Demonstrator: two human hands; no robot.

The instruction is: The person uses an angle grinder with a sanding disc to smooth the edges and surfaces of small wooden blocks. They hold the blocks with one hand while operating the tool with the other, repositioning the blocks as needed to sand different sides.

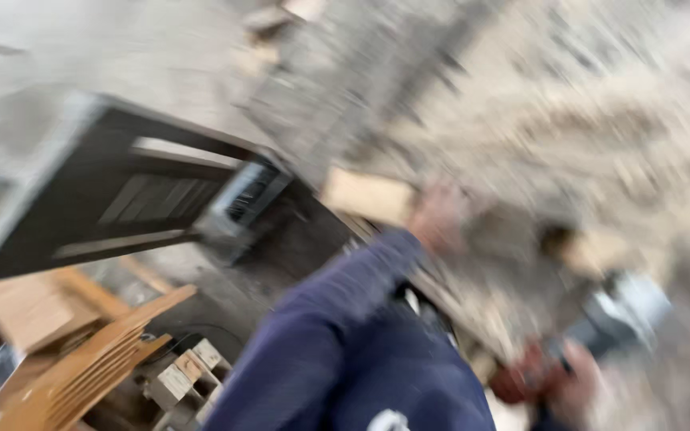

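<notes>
Head view, badly blurred: the left hand (pixel 438 217), on a blue sleeve (pixel 337 311), touches one pale wooden block (pixel 367 197) at centre; finger state unreadable. At lower right the right hand (pixel 573 387) seemingly grips one red-and-grey power tool (pixel 600 335) (fingers too smeared to tell), while one dark frame (pixel 121 191) fills the upper left.

One view only, from the camera on the person's head. It looks steeply down and forward, tilted so the scene slants, and it is smeared with motion blur. It sits close above a dark blue sleeve (pixel 337 319) reaching toward a pale wooden piece (pixel 365 195), with stacked wooden boards (pixel 81 359) at lower left.
</notes>
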